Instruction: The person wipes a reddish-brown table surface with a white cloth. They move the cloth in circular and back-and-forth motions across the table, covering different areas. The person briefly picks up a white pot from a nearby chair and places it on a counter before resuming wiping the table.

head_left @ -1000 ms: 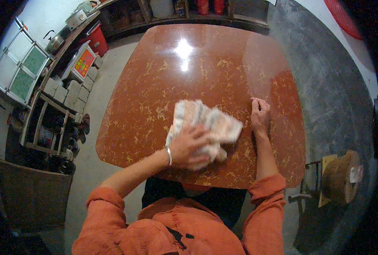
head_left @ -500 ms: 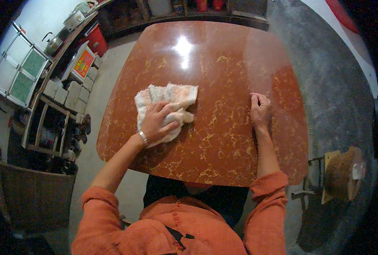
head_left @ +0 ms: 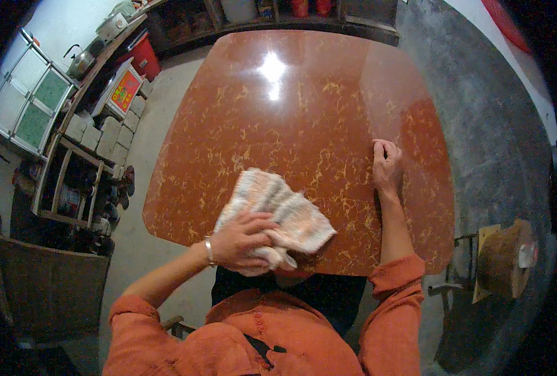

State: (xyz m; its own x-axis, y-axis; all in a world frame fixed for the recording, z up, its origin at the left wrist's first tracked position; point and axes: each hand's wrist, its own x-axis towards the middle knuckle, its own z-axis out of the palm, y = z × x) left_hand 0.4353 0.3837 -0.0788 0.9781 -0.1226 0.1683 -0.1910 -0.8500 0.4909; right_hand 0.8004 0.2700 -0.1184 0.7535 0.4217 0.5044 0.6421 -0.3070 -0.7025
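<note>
At the near edge of a glossy reddish-brown table (head_left: 278, 119) with gold veining, my left hand (head_left: 241, 241) grips a white-and-peach towel (head_left: 291, 210). Part of the towel lies spread over the tabletop to the right of the fingers, and its lower part bunches under the palm at the rim. A silver bracelet (head_left: 209, 250) circles that wrist. My right hand (head_left: 388, 168) rests on the right side of the tabletop, its fingers loosely curled in, with nothing visible in them.
A low shelf with grey blocks (head_left: 109, 133), a red bucket (head_left: 143, 55) and a kettle (head_left: 81, 61) runs along the left. Beside the table's right near corner stands a round wooden-looking piece (head_left: 506, 258). Shelving (head_left: 197, 22) lines the far side.
My left hand has drawn the towel toward me and a little to the right, to the near table edge; the towel has turned and fanned rightward. The right hand has barely moved.
</note>
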